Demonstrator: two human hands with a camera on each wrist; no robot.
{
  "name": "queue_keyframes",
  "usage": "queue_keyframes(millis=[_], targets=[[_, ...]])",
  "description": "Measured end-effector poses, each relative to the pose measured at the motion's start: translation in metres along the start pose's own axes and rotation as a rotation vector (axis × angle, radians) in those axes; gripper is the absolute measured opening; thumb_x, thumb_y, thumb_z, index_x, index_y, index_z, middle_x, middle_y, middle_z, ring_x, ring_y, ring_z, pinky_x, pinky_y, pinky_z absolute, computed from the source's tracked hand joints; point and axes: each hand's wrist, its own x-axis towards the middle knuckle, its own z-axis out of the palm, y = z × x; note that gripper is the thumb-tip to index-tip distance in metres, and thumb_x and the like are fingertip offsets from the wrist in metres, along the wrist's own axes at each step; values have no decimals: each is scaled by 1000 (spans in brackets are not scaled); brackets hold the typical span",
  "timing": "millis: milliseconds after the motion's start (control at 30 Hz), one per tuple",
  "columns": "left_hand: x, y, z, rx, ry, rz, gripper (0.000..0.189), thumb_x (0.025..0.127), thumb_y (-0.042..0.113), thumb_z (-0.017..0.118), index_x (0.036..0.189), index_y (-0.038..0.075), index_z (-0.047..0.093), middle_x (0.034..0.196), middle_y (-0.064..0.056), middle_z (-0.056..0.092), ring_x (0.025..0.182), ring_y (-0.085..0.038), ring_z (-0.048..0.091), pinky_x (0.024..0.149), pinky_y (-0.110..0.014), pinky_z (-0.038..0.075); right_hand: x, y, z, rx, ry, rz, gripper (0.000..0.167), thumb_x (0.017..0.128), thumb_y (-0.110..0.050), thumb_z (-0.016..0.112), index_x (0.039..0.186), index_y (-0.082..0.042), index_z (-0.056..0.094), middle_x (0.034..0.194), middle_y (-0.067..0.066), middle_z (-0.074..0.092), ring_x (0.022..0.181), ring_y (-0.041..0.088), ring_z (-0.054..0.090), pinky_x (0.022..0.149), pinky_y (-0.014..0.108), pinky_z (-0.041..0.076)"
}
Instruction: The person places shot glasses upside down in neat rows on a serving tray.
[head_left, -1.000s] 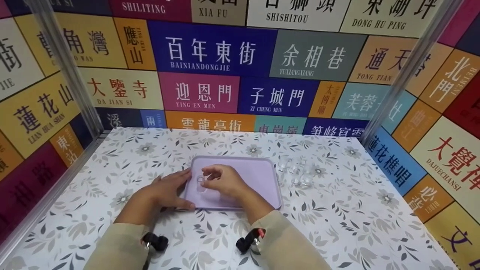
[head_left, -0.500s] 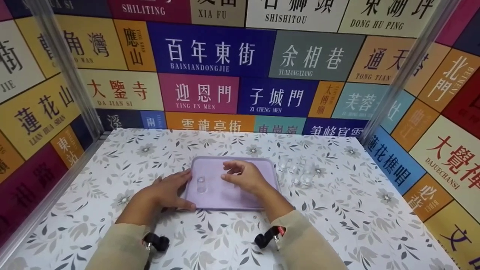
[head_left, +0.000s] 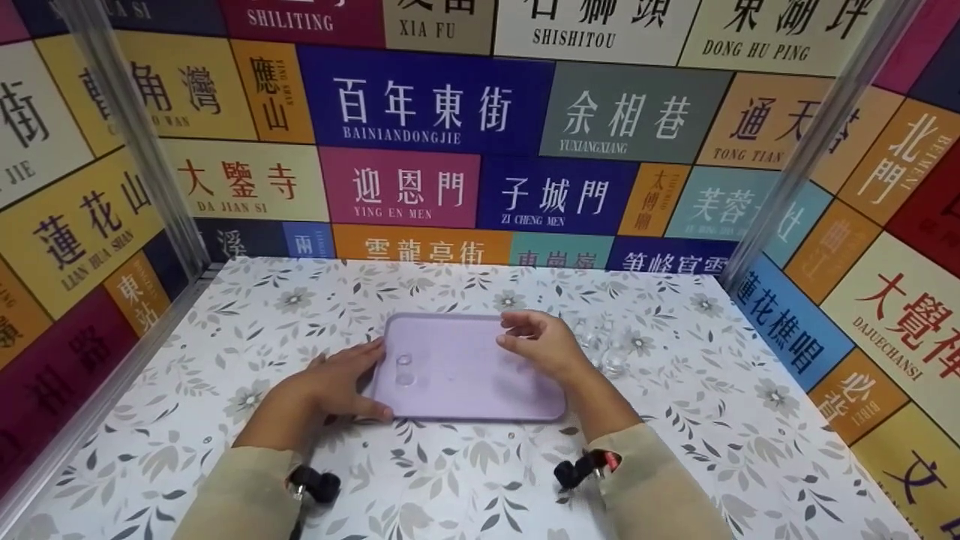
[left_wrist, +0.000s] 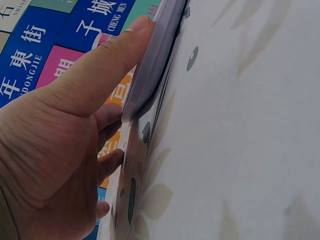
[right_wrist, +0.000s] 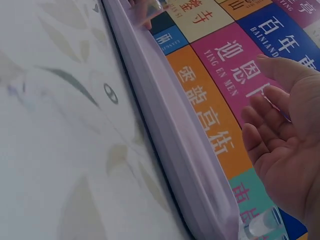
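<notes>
My left hand (head_left: 330,385) rests against the left end of a lilac tray (head_left: 465,367). Its thumb lies along the tray's front corner and its fingers reach up the left side, nearly straight, as the left wrist view shows. A small clear glass (head_left: 405,369) stands on the tray near that end. My right hand (head_left: 551,345) hovers over the tray's right end, fingers loosely bent with nothing between them. Just beyond it, partly hidden by the hand, is a group of several small clear glasses (head_left: 613,361); one clear glass (right_wrist: 264,222) also shows below the hand in the right wrist view.
The table (head_left: 300,480) has a white cover with grey leaves and flowers. Behind it rises a wall (head_left: 420,97) of coloured name panels, with clear posts (head_left: 817,150) at the corners. Both sleeves carry small black wrist devices (head_left: 315,485).
My right hand has drawn away from the glass on the tray and moved right, toward the group of glasses. That glass stays where it stood. The left hand has kept its place.
</notes>
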Motion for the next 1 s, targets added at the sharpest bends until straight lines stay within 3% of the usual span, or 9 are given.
queue_keyframes(millis=[600,1000], targets=[[0,-1,-1,-6,-2,-8,130,72,78,84,173,26,21,183,7,12,170,-36,12,132,-76,-1,-34,24,-106,-69,119,49,60,94,-43,84,144,-15,67,143,14,68,117,15,66,91,16,58],[0,0,-1,-16,2,-3,129,73,76,84,173,24,21,183,4,14,169,-37,13,131,-76,-1,-46,39,-148,-76,154,145,64,95,-44,82,150,-18,62,151,13,61,117,8,63,91,12,56]])
